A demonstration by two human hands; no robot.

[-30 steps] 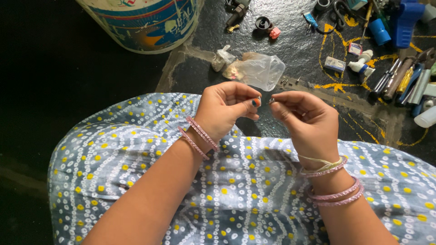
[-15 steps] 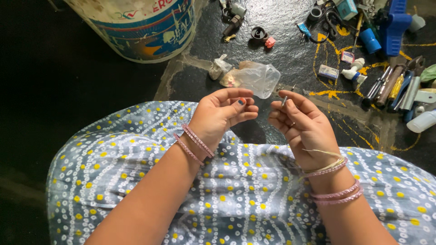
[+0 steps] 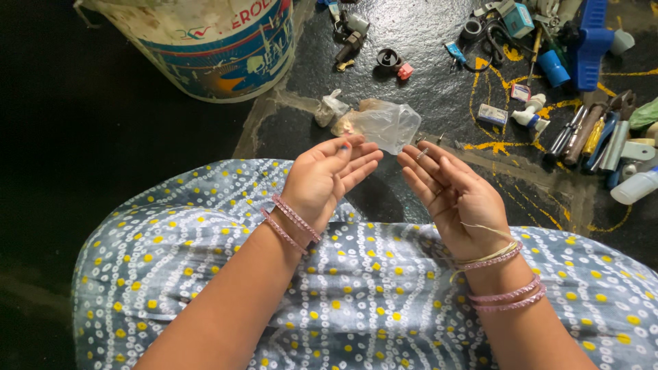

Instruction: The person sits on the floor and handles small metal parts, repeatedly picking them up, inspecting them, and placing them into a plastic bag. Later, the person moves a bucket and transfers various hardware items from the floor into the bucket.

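Two open palms, one small screw.
Left hand [image 3: 327,175] spread wide, empty; right hand [image 3: 456,192] flat, one screw [image 3: 422,153] lying on its fingertips at 11 o'clock.

A painted bucket [image 3: 212,48] stands at the floor's [image 3: 425,41] far left, pliers and screwdrivers [image 3: 596,133] crowding its right edge.

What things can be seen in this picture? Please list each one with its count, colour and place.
screw: one, silver, on the right hand's fingertips
plastic bag: one, clear, on the floor beyond the hands
bucket: one, blue and white, top left
hand tools: several, mixed colours, right edge
small fittings: several, black and pink, top middle
dress: one, grey with yellow dots, over the lap
bangles: several, pink, both wrists
left hand: open, empty
right hand: open, palm up
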